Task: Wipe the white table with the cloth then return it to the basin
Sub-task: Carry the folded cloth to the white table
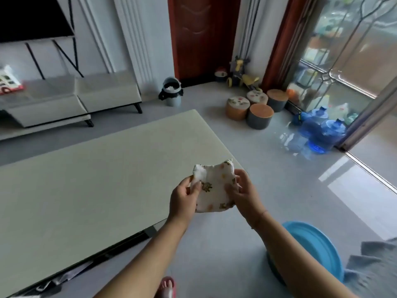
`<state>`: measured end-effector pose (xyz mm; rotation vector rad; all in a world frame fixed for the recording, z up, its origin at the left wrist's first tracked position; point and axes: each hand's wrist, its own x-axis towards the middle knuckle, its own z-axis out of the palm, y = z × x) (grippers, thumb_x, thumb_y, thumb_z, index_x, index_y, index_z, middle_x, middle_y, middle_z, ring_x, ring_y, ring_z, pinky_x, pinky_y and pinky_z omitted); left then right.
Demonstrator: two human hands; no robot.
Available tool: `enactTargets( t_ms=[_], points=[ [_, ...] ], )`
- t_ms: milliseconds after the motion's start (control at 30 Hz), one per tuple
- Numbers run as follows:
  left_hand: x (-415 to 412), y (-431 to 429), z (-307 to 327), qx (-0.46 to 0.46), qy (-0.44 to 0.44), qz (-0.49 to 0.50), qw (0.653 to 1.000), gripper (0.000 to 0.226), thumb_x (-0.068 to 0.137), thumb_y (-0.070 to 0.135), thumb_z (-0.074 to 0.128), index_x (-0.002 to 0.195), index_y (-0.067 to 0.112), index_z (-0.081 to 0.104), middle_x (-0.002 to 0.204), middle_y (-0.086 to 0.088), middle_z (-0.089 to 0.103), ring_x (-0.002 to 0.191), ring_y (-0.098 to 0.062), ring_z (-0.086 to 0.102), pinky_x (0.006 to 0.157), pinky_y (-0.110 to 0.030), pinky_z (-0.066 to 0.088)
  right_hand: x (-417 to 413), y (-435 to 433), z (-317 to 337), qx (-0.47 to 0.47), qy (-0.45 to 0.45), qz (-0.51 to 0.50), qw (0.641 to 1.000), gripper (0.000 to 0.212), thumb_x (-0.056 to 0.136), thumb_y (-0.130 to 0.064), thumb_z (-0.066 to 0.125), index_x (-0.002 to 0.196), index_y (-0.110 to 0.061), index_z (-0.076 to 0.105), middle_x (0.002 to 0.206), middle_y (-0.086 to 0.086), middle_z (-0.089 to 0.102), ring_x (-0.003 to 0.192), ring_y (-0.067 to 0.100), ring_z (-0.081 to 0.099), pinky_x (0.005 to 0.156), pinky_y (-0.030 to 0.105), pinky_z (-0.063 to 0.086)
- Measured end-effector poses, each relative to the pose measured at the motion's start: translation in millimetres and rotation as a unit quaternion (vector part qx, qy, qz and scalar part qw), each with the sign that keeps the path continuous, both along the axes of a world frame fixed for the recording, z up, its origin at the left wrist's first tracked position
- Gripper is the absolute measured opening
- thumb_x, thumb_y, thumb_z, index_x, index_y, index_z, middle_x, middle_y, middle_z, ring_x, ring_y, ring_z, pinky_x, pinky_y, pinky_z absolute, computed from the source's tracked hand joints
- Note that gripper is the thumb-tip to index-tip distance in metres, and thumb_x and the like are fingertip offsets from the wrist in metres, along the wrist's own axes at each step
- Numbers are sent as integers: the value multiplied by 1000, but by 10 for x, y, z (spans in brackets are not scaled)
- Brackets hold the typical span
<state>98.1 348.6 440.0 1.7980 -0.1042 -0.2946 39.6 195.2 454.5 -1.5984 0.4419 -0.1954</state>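
Broadly, the white table (pixel 86 179) fills the left and middle of the view, its top bare and its right corner reaching toward the person's hands. Well to the right of that corner, low on the floor, sits the blue basin (pixel 318 244), partly hidden behind the right forearm. Above the table's right corner hangs the printed cloth (pixel 211 188), white with small animal and dot prints, held in the air and not touching the top. The left hand (pixel 184 201) pinches the cloth's left edge between thumb and fingers (pixel 196 187), and the right hand (pixel 245 192) pinches the right edge the same way, so the cloth is stretched loosely between them.

Judging from this, the cloth is being folded or shaped ahead of a wipe, though I cannot tell whether the top has been wiped. A loose, bunched cloth could slip from the light pinches and drop past the table's corner to the floor. If damp, it may drip there.
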Motion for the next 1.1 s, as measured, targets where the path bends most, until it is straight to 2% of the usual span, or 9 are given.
enactTargets(
  t_ms=[100, 167, 267, 400, 567, 667, 900, 1000, 1100],
  points=[
    [4, 632, 32, 2, -8, 59, 998, 12, 93, 29, 57, 100, 26, 67, 82, -16, 69, 70, -32, 62, 66, -43, 53, 197, 560, 28, 3, -3, 69, 998, 23, 91, 3, 48, 111, -8, 46, 96, 9, 52, 74, 18, 55, 53, 28, 45],
    [1, 1087, 36, 0, -15, 98, 995, 12, 93, 29, 58, 101, 28, 66, 80, -14, 69, 67, -27, 61, 65, -43, 53, 317, 989, 40, 6, -5, 109, 994, 25, 91, 5, 47, 111, -10, 46, 94, 7, 52, 73, 18, 55, 50, 28, 45],
    [-5, 1843, 27, -4, -24, 150, 988, 14, 93, 30, 58, 103, 27, 67, 69, -4, 65, 56, -12, 52, 56, -34, 44, 484, 1715, 23, 4, -3, 157, 988, 29, 90, 8, 46, 108, -15, 47, 94, 7, 50, 73, 20, 53, 54, 30, 44],
    [-61, 2886, 18, 2, -27, 202, 979, 8, 93, 29, 58, 91, 33, 64, 73, -6, 66, 61, -14, 52, 58, -33, 44, 637, 2763, -4, -10, -8, 212, 977, 32, 89, 10, 44, 105, -18, 47, 92, 4, 51, 68, 17, 54, 46, 25, 45],
    [-81, 4164, -37, 27, -31, 238, 970, 9, 92, 29, 58, 97, 25, 65, 70, 5, 63, 61, -10, 52, 58, -27, 40, 762, 4043, -57, -10, -5, 248, 969, 34, 89, 8, 45, 103, -23, 50, 94, 5, 55, 63, 7, 58, 46, 25, 47],
    [-70, 4785, -53, 40, -31, 263, 964, 10, 92, 28, 58, 96, 23, 65, 71, 3, 64, 63, -11, 53, 57, -25, 40, 830, 4675, -106, 4, 2, 266, 964, 35, 89, 7, 45, 102, -25, 50, 92, 4, 57, 63, 3, 59, 48, 25, 48],
    [72, 5687, -153, 30, -10, 324, 946, 9, 93, 28, 58, 90, 23, 64, 80, -4, 69, 79, -26, 64, 69, -41, 51, 1168, 5654, -187, 7, 30, 316, 948, 35, 90, 6, 46, 104, -26, 50, 95, 6, 56, 70, 13, 57, 52, 25, 48],
    [205, 5984, -240, 17, 6, 345, 939, 8, 93, 29, 57, 93, 26, 65, 83, -1, 70, 82, -24, 65, 71, -42, 53, 1410, 5982, -287, -7, 46, 343, 938, 32, 91, 4, 47, 113, -19, 48, 98, 9, 56, 72, 15, 58, 55, 27, 49],
    [375, 6251, -334, 12, 20, 365, 931, 10, 94, 28, 57, 97, 27, 65, 86, 2, 70, 85, -21, 65, 74, -41, 53, 1661, 6287, -401, -28, 54, 367, 928, 31, 92, 2, 48, 116, -17, 47, 96, 7, 57, 70, 12, 59, 53, 20, 49]
  ],
)
